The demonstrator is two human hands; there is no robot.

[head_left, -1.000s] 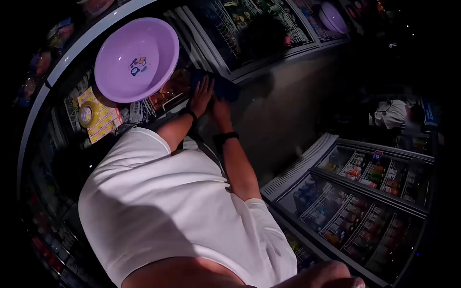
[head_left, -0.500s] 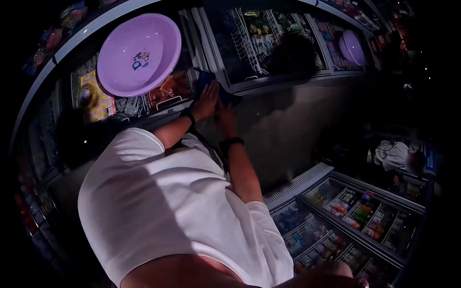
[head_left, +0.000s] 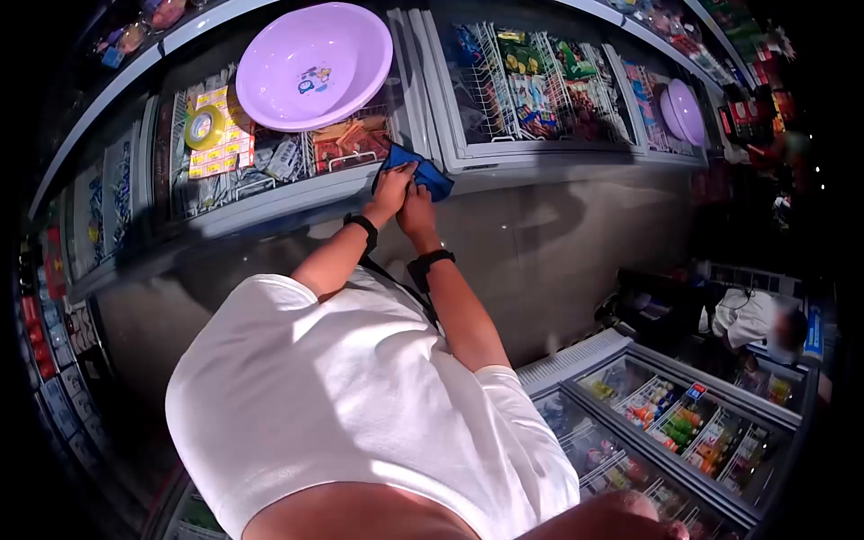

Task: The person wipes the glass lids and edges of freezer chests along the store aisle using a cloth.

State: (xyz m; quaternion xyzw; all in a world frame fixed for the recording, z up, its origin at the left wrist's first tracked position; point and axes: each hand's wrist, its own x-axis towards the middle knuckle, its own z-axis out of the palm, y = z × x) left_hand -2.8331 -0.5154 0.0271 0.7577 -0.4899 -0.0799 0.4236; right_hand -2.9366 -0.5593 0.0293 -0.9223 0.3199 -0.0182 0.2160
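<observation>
A blue cloth (head_left: 434, 180) is bunched up at the front edge of a chest freezer (head_left: 297, 191). My left hand (head_left: 392, 191) grips the cloth from the left, its fingers on the upper folds. Close beside it, my right hand (head_left: 417, 213) has its fingers curled on the cloth's lower edge. Both wrists wear dark bands. Behind the hands, a large purple basin (head_left: 351, 90) rests on the freezer's glass top. A roll of yellow tape (head_left: 205, 128) lies to its left on a sheet of yellow and white labels (head_left: 222, 160).
Packaged goods in wire baskets (head_left: 531, 85) show through the freezer glass. A second purple basin (head_left: 682, 112) stands farther right. Another chest freezer (head_left: 621, 360) with bottles is at lower right, and a person in a white top (head_left: 745, 317) is beyond it. Grey floor (head_left: 504, 243) lies between.
The picture is brighter, and the basin and freezer have shifted right and up in view. My hands and the cloth are a little nearer my body relative to the freezer.
</observation>
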